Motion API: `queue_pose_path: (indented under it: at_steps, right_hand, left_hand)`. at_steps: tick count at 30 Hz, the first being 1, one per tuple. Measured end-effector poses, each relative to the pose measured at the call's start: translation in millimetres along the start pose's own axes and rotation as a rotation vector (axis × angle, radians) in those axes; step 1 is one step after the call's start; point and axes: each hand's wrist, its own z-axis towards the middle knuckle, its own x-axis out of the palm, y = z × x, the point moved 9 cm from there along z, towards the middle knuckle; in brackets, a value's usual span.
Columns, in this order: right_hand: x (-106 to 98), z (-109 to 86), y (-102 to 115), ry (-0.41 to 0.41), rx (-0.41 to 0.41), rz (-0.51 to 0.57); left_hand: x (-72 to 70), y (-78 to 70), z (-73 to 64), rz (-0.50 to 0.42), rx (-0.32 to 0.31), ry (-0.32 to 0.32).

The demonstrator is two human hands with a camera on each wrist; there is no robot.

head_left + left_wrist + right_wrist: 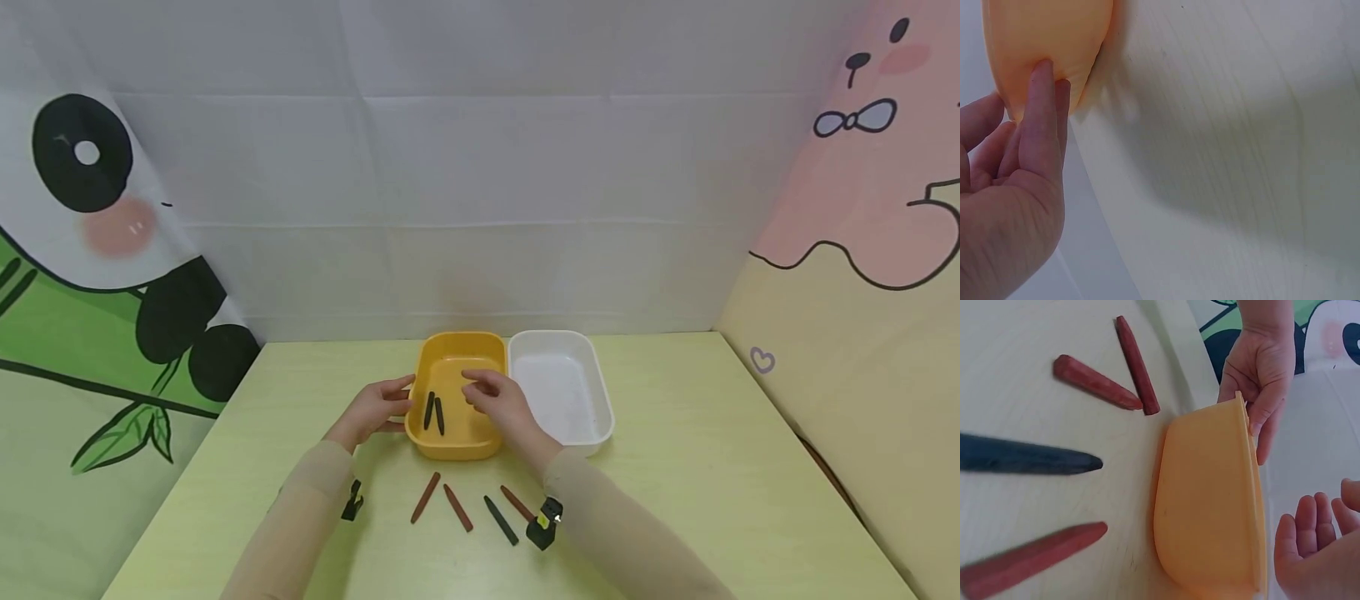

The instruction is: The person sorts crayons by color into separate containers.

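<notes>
Three red crayons (458,508) and one dark crayon (501,521) lie on the table (675,467), at 6 o'clock from the yellow tray (457,451); we take 12 o'clock as away from the person. From the right hand (502,404), the nearer one, the dark crayon lies at 6 o'clock, long axis 11 to 5. Inside the yellow tray, we find a dark pair (439,417) at that hand's 9 o'clock, axes near 12 to 6. The right fingers are loosely bent above this tray, gripping nothing visible; the left hand (375,408) rests extended fingers against its 9 o'clock wall. The white tray (558,392) stands just beside, at 3 o'clock. We note smooth, round-cornered trays, matt tapered crayons and pale table grain.
</notes>
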Motion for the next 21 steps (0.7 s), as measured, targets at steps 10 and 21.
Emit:
queue_pose_path:
  at_steps: [10,21]
  right_hand:
    - [-10.2,-27.9,8.6,0.077,-0.144,-0.167]
    - [-12.7,-63.6,4.5,0.103,-0.223,-0.311]
  left_hand:
    - [-1.3,0.4,0.0,0.009,-0.011,-0.009]
    - [-1.9,1.6,0.4,0.008,-0.021,-0.018]
